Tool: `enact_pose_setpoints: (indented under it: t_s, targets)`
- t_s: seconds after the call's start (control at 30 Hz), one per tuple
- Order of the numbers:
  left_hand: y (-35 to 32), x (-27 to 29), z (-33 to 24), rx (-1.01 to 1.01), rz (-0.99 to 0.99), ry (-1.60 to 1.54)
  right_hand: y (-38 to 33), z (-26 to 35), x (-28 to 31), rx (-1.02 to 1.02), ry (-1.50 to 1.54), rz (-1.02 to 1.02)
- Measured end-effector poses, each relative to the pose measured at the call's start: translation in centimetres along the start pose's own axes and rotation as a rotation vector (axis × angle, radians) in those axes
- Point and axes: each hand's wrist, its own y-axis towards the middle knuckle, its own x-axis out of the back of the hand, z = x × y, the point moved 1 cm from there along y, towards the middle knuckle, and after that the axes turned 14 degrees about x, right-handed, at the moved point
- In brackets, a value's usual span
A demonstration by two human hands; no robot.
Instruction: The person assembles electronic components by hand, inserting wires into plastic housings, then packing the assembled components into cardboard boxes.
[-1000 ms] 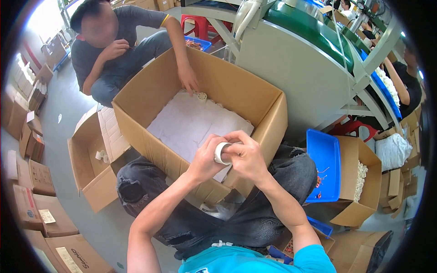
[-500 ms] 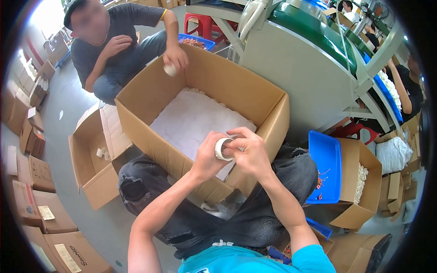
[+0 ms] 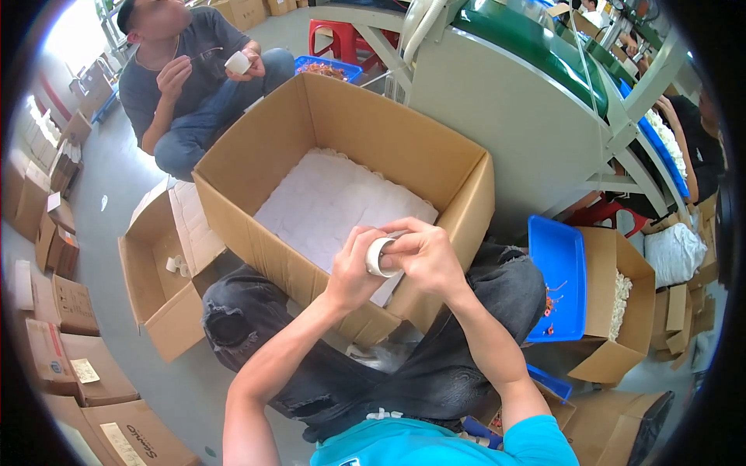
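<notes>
Over the near edge of a big cardboard box (image 3: 272, 247), both my hands meet at a short, hollow white cylinder (image 3: 374, 259). My left hand (image 3: 351, 270) is wrapped round its outer side, with the open end turned toward my right hand. The fingers of my right hand (image 3: 429, 258) are bent together, their tips at the rim and partly within the opening. What they pinch, if anything, is hidden. Inside the box lies a white sheet (image 3: 311, 206), with pale round pieces (image 3: 392, 185) showing along its far edge.
Across the box a co-worker sits with a white piece (image 3: 238, 63) and a thin reddish wire (image 3: 207, 53). A smaller open box (image 3: 159, 272) stands left. At right are a blue tray (image 3: 558, 272) and a box of white pieces (image 3: 620, 307). A grey machine (image 3: 505, 116) stands behind.
The co-worker's hand has drawn back from over the box, and a wire now shows in the other hand. My hands stay at the white cylinder, my right fingers slightly shifted.
</notes>
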Motion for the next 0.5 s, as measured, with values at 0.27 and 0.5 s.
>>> enact_pose_setpoints:
  t_s: [0.27, 0.5]
  targets:
    - [0.3, 0.2, 0.3, 0.025, 0.053, 0.032, -0.1, -0.1, -0.8, 0.025, -0.024, -0.051]
    - [1.6, 0.2, -0.2, -0.028, 0.101, 0.045, 0.1, 1.0, 0.2, 0.010, -0.207, -0.023]
